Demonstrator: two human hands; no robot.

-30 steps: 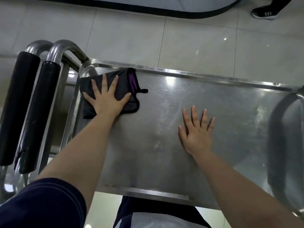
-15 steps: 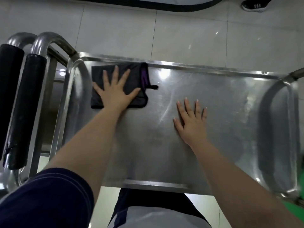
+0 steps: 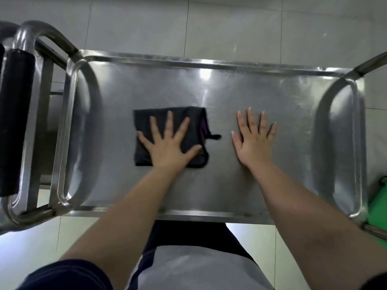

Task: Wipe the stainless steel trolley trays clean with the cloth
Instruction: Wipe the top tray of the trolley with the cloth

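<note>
The stainless steel trolley tray (image 3: pixel 230 84) fills the middle of the head view, with a raised rim all round. A folded black cloth (image 3: pixel 144 122) with a purple edge and a small loop lies near the tray's middle. My left hand (image 3: pixel 169 143) presses flat on the cloth with fingers spread and straight. My right hand (image 3: pixel 254 139) rests flat on the bare steel just right of the cloth, fingers straight, holding nothing.
The trolley's tubular handle with black padded grips (image 3: pixel 16 122) stands at the left. A second tubular rail (image 3: pixel 343 130) frames the right end. Something green (image 3: pixel 379 204) sits at the right edge. Pale tiled floor (image 3: pixel 136 24) lies beyond the tray.
My left hand has slid the cloth from the tray's far left corner toward the middle and nearer to me. My right hand stays flat on the steel.
</note>
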